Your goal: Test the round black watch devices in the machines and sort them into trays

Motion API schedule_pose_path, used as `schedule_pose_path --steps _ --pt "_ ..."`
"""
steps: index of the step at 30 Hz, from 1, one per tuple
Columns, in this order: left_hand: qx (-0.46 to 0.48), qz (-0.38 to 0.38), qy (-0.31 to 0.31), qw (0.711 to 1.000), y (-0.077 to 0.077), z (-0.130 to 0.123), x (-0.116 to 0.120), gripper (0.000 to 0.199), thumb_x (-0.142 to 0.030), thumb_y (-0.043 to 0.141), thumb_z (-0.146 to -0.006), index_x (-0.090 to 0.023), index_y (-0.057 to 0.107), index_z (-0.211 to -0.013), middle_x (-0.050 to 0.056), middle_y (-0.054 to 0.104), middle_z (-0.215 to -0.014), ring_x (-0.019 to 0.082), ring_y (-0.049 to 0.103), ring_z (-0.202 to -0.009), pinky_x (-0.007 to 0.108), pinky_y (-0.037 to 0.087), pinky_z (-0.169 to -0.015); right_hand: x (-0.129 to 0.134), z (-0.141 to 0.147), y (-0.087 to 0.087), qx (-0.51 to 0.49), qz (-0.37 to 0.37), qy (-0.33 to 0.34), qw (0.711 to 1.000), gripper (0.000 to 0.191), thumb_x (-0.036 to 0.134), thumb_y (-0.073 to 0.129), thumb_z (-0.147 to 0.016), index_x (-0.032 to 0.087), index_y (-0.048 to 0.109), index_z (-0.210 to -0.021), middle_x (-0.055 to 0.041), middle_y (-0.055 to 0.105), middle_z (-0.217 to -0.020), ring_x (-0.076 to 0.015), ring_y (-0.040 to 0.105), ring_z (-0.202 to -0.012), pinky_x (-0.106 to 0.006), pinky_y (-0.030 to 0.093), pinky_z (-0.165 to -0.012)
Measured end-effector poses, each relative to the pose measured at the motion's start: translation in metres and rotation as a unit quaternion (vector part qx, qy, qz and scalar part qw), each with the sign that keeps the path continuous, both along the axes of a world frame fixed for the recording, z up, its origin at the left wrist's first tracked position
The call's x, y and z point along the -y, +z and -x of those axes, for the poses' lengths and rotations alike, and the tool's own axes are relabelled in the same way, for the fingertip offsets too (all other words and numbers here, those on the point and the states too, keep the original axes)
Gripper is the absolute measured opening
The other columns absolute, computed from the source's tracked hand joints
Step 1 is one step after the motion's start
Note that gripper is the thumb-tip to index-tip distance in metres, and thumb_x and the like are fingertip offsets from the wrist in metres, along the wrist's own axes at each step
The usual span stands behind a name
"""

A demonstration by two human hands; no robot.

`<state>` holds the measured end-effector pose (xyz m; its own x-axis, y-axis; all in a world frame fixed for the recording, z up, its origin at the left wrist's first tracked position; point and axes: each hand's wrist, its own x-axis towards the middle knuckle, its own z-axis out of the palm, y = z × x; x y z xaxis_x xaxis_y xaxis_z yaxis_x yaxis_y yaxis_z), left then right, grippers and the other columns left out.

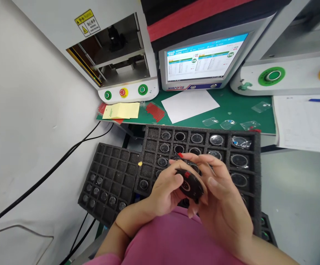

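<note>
My left hand [164, 189] is closed around a black smartwatch case [189, 184], its thumb pressing on the near edge. The case is tilted, with a round ring in its middle and a small red patch near the top. Close on the right is my right hand [222, 195], fingers loosely curved and apart, thumb raised beside the case. At one of its fingertips shows a small red sticker [180, 155]; whether it is pinched or only stuck there is unclear. Below both hands lies a black foam tray [255, 162] with round glass-faced pieces in its compartments, partly hidden by the hands.
A second foam tray [109, 151] with smaller round pieces lies at left. Behind, the green bench [228, 103] bears a white sheet [190, 105], yellow paper [121, 110], red sticker sheets [155, 112] and clear film scraps [228, 124]. A monitor [206, 59] stands between two press machines.
</note>
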<state>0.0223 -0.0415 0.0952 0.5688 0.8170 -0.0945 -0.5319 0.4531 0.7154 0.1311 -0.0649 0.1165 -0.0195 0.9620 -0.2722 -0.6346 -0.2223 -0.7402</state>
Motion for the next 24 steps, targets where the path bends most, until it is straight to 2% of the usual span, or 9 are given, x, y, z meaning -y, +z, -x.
schedule_pose_path --steps 2,5,8,12,17,20,24 --pt "-0.012 -0.015 0.013 1.0 -0.001 -0.001 0.0 0.036 -0.051 0.054 -0.09 -0.015 0.052 -0.089 0.0 0.057 -0.069 0.007 0.054 -0.042 0.014 0.041 -0.033 0.001 0.001 -0.002 0.003 -0.009 -0.007 1.0 0.021 0.04 0.056 -0.09 0.033 0.055 -0.11 -0.0057 0.058 -0.125 -0.027 0.064 -0.108 -0.018 0.049 -0.037" --pt "-0.081 -0.066 0.05 0.993 0.001 -0.002 0.002 0.03 -0.046 0.055 -0.092 -0.015 0.053 -0.09 0.001 0.056 -0.077 0.005 0.053 -0.046 0.015 0.044 -0.036 0.002 0.002 -0.003 0.036 -0.025 -0.018 0.999 0.02 0.035 0.056 -0.092 0.033 0.056 -0.111 -0.0048 0.058 -0.126 -0.0253 0.063 -0.112 -0.028 0.06 -0.064" --pt "-0.163 -0.146 0.074 0.973 0.007 -0.001 0.003 0.023 -0.039 0.052 -0.095 -0.016 0.055 -0.095 0.004 0.057 -0.09 0.005 0.053 -0.054 0.017 0.046 -0.045 0.001 0.002 -0.004 0.053 -0.029 -0.023 0.998 0.019 0.032 0.056 -0.092 0.033 0.054 -0.111 -0.0041 0.06 -0.126 -0.0235 0.064 -0.111 -0.036 0.059 -0.082" --pt "-0.248 -0.247 0.074 0.934 0.014 0.002 0.002 0.022 -0.038 0.046 -0.098 -0.018 0.054 -0.096 0.004 0.059 -0.088 0.01 0.054 -0.064 0.023 0.048 -0.059 -0.004 0.002 -0.001 0.032 -0.023 -0.026 0.999 0.018 0.027 0.057 -0.09 0.032 0.056 -0.108 -0.0036 0.065 -0.117 -0.0227 0.066 -0.105 -0.035 0.059 -0.079" --pt "-0.313 -0.329 0.072 0.888 0.015 0.002 0.002 0.02 -0.034 0.043 -0.098 -0.018 0.054 -0.094 0.005 0.061 -0.087 0.017 0.058 -0.085 0.031 0.048 -0.079 -0.003 0.005 0.003 -0.01 -0.007 -0.053 0.999 0.019 0.021 0.057 -0.085 0.031 0.06 -0.101 -0.0023 0.068 -0.107 -0.0184 0.069 -0.082 -0.026 0.057 -0.058" --pt "-0.312 -0.357 0.063 0.878 0.016 -0.001 0.004 0.018 -0.029 0.039 -0.099 -0.018 0.052 -0.094 0.004 0.06 -0.085 0.015 0.056 -0.08 0.031 0.047 -0.079 0.002 0.006 0.0 -0.006 -0.034 -0.097 0.995 0.019 0.021 0.06 -0.084 0.032 0.062 -0.1 -0.0011 0.068 -0.106 -0.0162 0.069 -0.074 -0.027 0.057 -0.057" --pt "-0.315 -0.357 0.046 0.878 0.013 -0.006 0.006 0.017 -0.03 0.039 -0.097 -0.018 0.051 -0.094 0.004 0.06 -0.083 0.014 0.057 -0.076 0.028 0.048 -0.073 0.006 0.002 -0.01 -0.003 -0.055 -0.129 0.99 0.021 0.019 0.063 -0.083 0.032 0.064 -0.1 0.0001 0.068 -0.108 -0.0178 0.07 -0.08 -0.032 0.059 -0.067"
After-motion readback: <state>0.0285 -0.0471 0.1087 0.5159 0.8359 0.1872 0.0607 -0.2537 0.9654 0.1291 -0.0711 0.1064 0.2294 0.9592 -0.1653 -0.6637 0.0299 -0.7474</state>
